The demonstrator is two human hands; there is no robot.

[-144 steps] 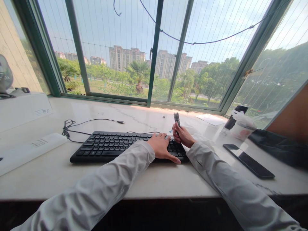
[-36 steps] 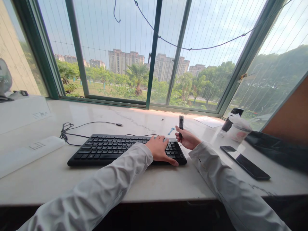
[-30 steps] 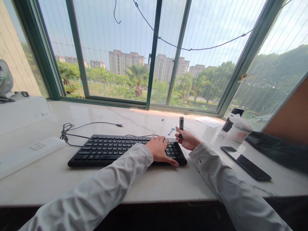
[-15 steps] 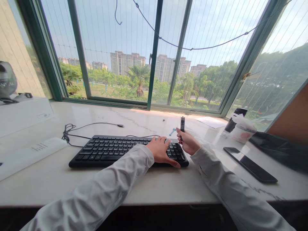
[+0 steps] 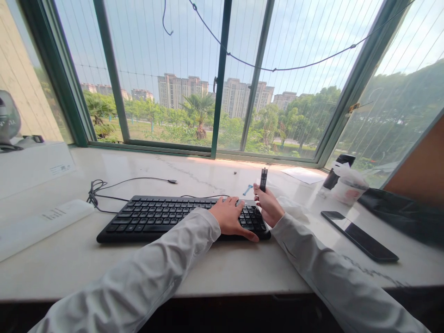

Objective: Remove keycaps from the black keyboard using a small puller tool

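White tabletop (image 5: 208, 273) | your right hand (image 5: 269, 202): grip clamped on near-upright tool (image 5: 263, 180), at keyboard's (image 5: 156, 213) right end | your left hand (image 5: 227, 215): fingers spread on keyboard, left of tool

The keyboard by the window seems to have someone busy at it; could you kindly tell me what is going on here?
Someone's left hand lies spread on the right part of the black keyboard. The right hand grips a slim black tool at the keyboard's right end, its top pointing up; its lower end is hard to make out. A small blue piece lies on the white counter behind the keyboard, and a dark phone lies off to the right.
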